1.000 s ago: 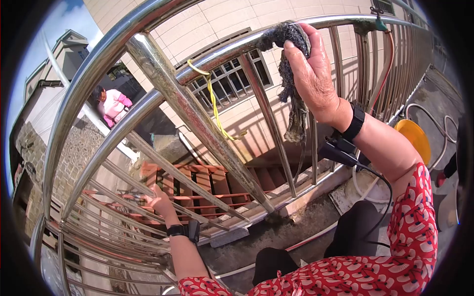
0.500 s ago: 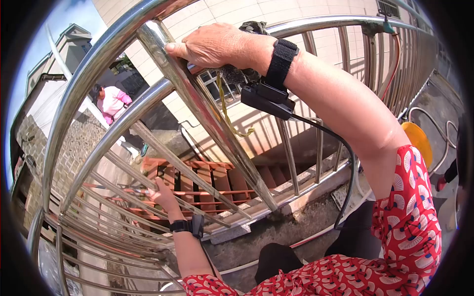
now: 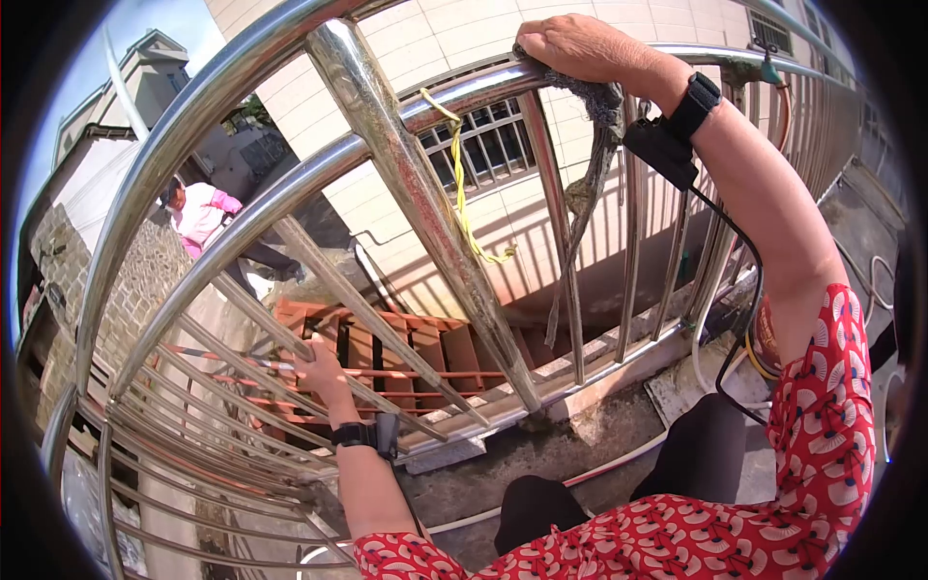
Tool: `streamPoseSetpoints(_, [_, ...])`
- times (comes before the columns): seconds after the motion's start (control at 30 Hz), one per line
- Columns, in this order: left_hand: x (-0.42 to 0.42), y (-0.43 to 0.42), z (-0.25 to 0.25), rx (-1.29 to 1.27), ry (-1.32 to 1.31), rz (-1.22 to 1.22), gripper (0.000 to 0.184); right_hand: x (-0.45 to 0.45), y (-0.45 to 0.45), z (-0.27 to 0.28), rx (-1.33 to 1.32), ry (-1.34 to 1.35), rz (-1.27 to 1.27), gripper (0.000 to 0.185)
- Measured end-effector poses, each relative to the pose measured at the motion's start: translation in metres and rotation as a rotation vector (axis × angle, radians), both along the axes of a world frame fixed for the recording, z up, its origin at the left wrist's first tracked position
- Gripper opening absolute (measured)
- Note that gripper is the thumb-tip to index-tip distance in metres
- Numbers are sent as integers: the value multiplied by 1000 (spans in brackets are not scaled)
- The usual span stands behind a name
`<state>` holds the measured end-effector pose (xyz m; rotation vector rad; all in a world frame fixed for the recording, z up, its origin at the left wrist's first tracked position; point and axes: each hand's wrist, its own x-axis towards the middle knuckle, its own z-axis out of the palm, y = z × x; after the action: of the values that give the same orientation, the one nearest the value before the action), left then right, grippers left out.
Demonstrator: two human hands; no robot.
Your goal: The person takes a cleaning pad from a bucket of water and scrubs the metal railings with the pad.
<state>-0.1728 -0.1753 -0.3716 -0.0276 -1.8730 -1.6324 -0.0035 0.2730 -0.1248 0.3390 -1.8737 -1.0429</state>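
Note:
My right hand (image 3: 570,46) is closed over a dark grey rag (image 3: 601,104) on the upper horizontal rail (image 3: 474,89) of a stainless steel railing. One long end of the rag hangs down past the upright bars. Lower left, my left hand (image 3: 321,372) is wrapped round a slanting railing bar (image 3: 372,333). Between the hands stands a thick metal post (image 3: 416,198) with reddish and brown stains. A yellow cord (image 3: 458,174) is looped over the rail beside the post and dangles below it.
Beyond the railing, red-brown stairs (image 3: 387,353) lead down beside a tiled wall (image 3: 503,217). A person in a pink and white top (image 3: 203,215) is below at left. A pale hose (image 3: 619,464) runs along the ground near my knees. A green fitting (image 3: 769,70) sits on the rail at right.
My right hand has slid right along the rail with the rag, away from the post, and more of the rag hangs down. My left hand keeps its place on the bar.

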Motion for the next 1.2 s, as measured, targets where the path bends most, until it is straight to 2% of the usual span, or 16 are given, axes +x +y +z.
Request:
streamPoseSetpoints(0.07, [-16,-6,-10,17,50,-27,26,6,-16,-6,-202,29,-215,15])
streamPoseSetpoints(0.1, [-23,-9,-16,26,103,-55,27,-1,-25,-9,-521,1,-105,25])
streamPoseSetpoints(0.2, [-22,-9,-16,21,70,-63,28,1,-88,-2,-760,-105,29,35])
streamPoseSetpoints(0.27, [-20,-8,-13,64,7,-67,26,-28,-115,3,-721,-149,81,38])
streamPoseSetpoints(0.33, [-18,-7,-10,32,-35,-19,27,-32,-141,11,-866,-245,52,37])
streamPoseSetpoints(0.43, [-13,-5,-8,-36,-19,17,29,-12,-143,9,-890,-314,142,33])
streamPoseSetpoints(0.47, [-16,-7,-9,-62,-47,32,29,-7,-138,5,-709,-303,141,35])
streamPoseSetpoints(0.57, [-21,-12,-13,-103,2,28,36,-6,-103,-7,-761,-243,293,34])
streamPoseSetpoints(0.67, [-9,-7,-6,-130,-8,37,35,18,-58,-9,-692,-206,181,28])
streamPoseSetpoints(0.73, [-27,-16,-18,-104,42,6,34,30,-9,-10,-391,-94,67,20])
streamPoseSetpoints(0.77, [-30,-19,-21,-107,31,-27,35,47,4,-9,-498,-83,40,19])
streamPoseSetpoints(0.87, [-12,-11,-10,-96,19,-64,35,63,97,-5,-344,-25,-156,15])
streamPoseSetpoints(1.03, [-4,-2,-4,-91,-79,42,35,73,103,-20,-538,131,-246,22])
streamPoseSetpoints(1.1, [-1,-4,0,-124,-105,7,36,64,68,-34,-1049,405,37,29])
streamPoseSetpoints(1.13, [-1,-5,0,-123,-104,11,36,54,58,-40,-1125,382,179,31])
streamPoseSetpoints(1.2, [-5,-6,-2,-90,-74,-25,37,36,10,-46,-891,456,287,30])
